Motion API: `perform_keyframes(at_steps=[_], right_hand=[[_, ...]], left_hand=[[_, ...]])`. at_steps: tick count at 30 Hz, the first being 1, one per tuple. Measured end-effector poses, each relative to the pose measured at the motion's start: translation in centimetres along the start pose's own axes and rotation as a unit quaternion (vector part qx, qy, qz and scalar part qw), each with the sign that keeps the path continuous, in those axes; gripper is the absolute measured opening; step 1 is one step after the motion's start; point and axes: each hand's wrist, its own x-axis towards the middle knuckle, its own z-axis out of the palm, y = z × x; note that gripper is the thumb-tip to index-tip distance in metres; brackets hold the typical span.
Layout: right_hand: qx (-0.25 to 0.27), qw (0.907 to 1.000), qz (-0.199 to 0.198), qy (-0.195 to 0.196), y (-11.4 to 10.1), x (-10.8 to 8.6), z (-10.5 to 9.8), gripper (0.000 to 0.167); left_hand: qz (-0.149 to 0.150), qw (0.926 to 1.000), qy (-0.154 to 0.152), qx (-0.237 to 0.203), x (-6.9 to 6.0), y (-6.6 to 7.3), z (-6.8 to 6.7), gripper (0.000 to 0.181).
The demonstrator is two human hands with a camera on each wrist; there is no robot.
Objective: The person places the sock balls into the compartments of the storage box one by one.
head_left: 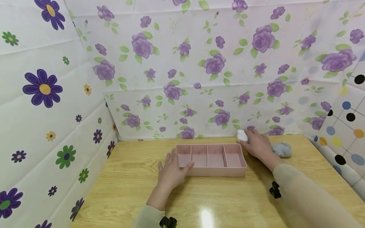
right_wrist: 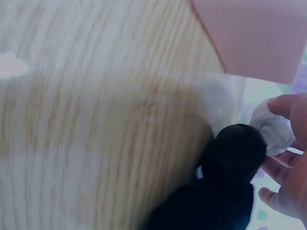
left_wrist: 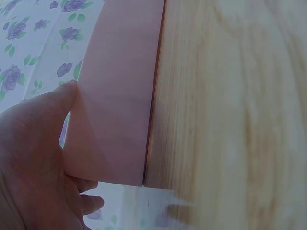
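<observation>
A pink box (head_left: 216, 171) with several compartments in a row sits on the table. My left hand (head_left: 172, 172) grips its left front corner, the thumb over the front rim and the fingers along the end wall. Beyond the box's right end, my right hand (head_left: 258, 145) pinches a white rolled-up sock (head_left: 242, 136) between thumb and fingers; its folds show in the right wrist view. A grey rolled-up sock (head_left: 282, 149) lies on the table beside the right wrist. In the left wrist view, the long front wall of the box (left_wrist: 115, 91) stands beside the thumb.
The wood-grained table (head_left: 137, 183) ends at a flowered cloth (head_left: 182, 79) behind the box. More patterned cloth hangs at both sides. A dark shape (right_wrist: 235, 153) blocks part of the right wrist view; what it is, I cannot tell. Small black devices sit at both wrists.
</observation>
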Motion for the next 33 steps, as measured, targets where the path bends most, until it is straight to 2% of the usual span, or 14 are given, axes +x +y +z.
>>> perform_keyframes(at_steps=[9,15,26,33], right_hand=[[0.002,0.9987,-0.034,0.037,-2.3,-0.4,-1.8,0.068],[0.014,0.9966,-0.051,0.063,-3.9,-1.5,-2.9,0.066],[0.033,0.9948,-0.062,0.073,-5.5,-4.4,-3.2,0.066],[0.032,0.9951,-0.069,0.063,-6.4,-6.3,-3.4,0.066]], left_hand=[[-0.002,1.0,0.0,0.009,0.4,0.1,-0.5,0.111],[-0.001,0.9999,0.005,0.011,0.5,0.2,-0.6,0.109],[0.001,1.0,0.003,0.004,0.2,0.2,-0.1,0.11],[0.007,1.0,0.005,0.003,-0.1,0.3,-0.2,0.111]])
